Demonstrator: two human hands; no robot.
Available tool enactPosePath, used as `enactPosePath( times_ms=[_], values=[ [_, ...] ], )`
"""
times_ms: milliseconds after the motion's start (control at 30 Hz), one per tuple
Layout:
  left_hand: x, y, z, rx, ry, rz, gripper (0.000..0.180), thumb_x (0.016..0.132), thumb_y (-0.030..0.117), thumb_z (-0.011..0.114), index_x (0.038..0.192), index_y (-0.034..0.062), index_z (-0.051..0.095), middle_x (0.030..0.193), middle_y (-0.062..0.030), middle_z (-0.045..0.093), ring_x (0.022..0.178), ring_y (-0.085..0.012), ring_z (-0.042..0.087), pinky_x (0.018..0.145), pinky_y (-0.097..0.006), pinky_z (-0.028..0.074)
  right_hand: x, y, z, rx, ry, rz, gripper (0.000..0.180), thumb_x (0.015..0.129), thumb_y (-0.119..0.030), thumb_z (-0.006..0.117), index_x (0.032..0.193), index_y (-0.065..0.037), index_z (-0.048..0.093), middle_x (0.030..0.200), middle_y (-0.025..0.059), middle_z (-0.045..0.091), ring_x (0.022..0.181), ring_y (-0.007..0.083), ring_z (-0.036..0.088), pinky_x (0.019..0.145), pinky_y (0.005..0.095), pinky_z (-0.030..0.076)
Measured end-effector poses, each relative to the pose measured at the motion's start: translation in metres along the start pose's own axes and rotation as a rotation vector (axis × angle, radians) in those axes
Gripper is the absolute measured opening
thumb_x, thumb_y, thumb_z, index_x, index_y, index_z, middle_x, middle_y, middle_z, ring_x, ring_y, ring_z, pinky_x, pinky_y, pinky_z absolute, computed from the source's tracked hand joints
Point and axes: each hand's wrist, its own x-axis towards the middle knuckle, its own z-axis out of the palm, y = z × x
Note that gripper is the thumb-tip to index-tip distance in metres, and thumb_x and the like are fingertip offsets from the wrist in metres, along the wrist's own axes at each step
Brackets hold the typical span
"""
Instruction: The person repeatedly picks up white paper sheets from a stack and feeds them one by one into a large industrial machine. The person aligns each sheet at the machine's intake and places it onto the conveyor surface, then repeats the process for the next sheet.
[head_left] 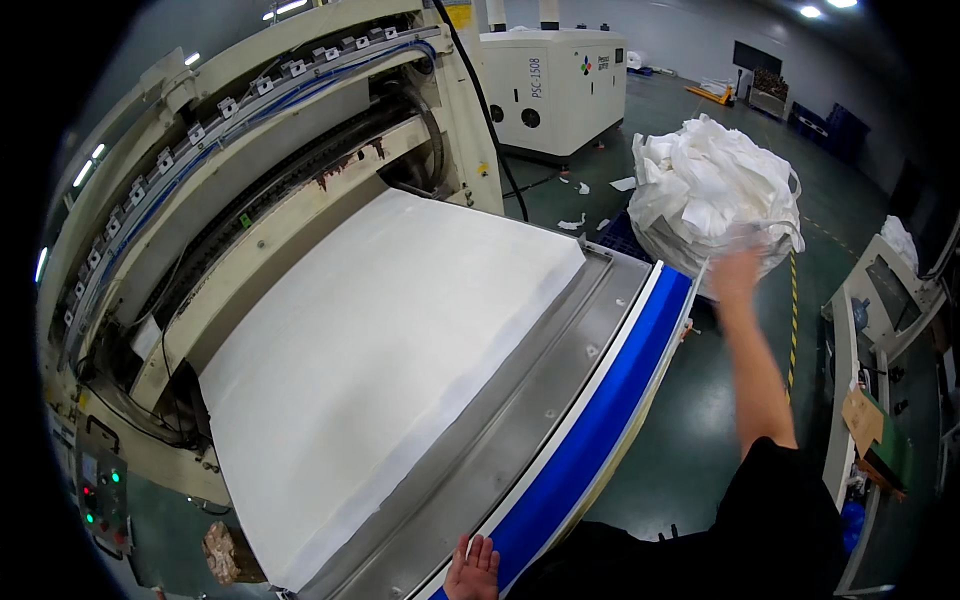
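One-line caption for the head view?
Left hand rests on the machine's blue edge; right hand reaches to a bag of white scraps.

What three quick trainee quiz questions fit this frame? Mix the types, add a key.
1. True or false: the left hand rests flat on the near edge of the machine table, by the blue edge strip.
2. Multiple choice: the right hand reaches toward
A. the broad white sheet of material on the machine bed
B. the big clear bag stuffed with white scraps
C. the small control panel with red and green lights
3. Short answer: where does the bag of scraps stand relative to the machine bed?

Key:
1. True.
2. B.
3. Beyond its far right end, on the dark green floor.
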Motion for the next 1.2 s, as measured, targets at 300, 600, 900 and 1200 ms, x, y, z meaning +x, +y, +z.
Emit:
enactPosePath(
  times_ms=[300, 600, 900, 1200],
  values=[
    [0.022, -0.01, -0.009, -0.135, -0.172, -0.048, 0.042, 0.091, 0.03, 0.054, 0.123, 0.0034, 0.05, 0.119, -0.0118, 0.056, 0.11, -0.024, 0.053, 0.093, -0.04, 0.042, -0.096, -0.058, 0.045, 0.763, 0.198, -0.066, 0.019, 0.079, -0.013, 0.062, 0.097, -0.007, 0.063, 0.082, 0.0119, 0.062, 0.074, 0.0293, 0.062, 0.065, 0.0364, 0.05],
    [0.039, -0.01, -0.029, 0.26, -0.214, 0.018, 0.041, 0.093, 0.028, 0.044, 0.128, 0.0062, 0.045, 0.122, -0.0139, 0.053, 0.111, -0.026, 0.052, 0.093, -0.039, 0.039, -0.172, -0.162, 0.035, 1.036, -0.174, -0.406, 0.012, 0.079, -0.012, 0.061, 0.091, -0.008, 0.063, 0.081, 0.011, 0.061, 0.071, 0.0284, 0.061, 0.062, 0.0367, 0.05],
    [0.039, -0.014, -0.032, 0.276, 0.126, -0.031, 0.037, 0.09, 0.025, 0.055, 0.12, 0.0036, 0.051, 0.112, -0.01, 0.059, 0.099, -0.0204, 0.057, 0.083, -0.031, 0.043, -0.245, -0.291, -0.004, 1.233, -0.569, -1.003, 0.014, 0.081, -0.014, 0.059, 0.094, -0.009, 0.063, 0.083, 0.0113, 0.063, 0.072, 0.0299, 0.062, 0.063, 0.0385, 0.05],
    [-0.01, 0.033, -0.074, 0.337, 0.477, 0.215, 0.029, 0.089, 0.024, 0.057, 0.112, 0.0058, 0.057, 0.104, -0.0047, 0.062, 0.092, -0.0157, 0.059, 0.081, -0.029, 0.043, -0.297, -0.377, -0.037, 1.036, -0.933, -1.43, 0.015, 0.084, -0.02, 0.057, 0.094, -0.01, 0.062, 0.082, 0.0133, 0.062, 0.074, 0.0319, 0.061, 0.065, 0.0392, 0.049]
  ],
)
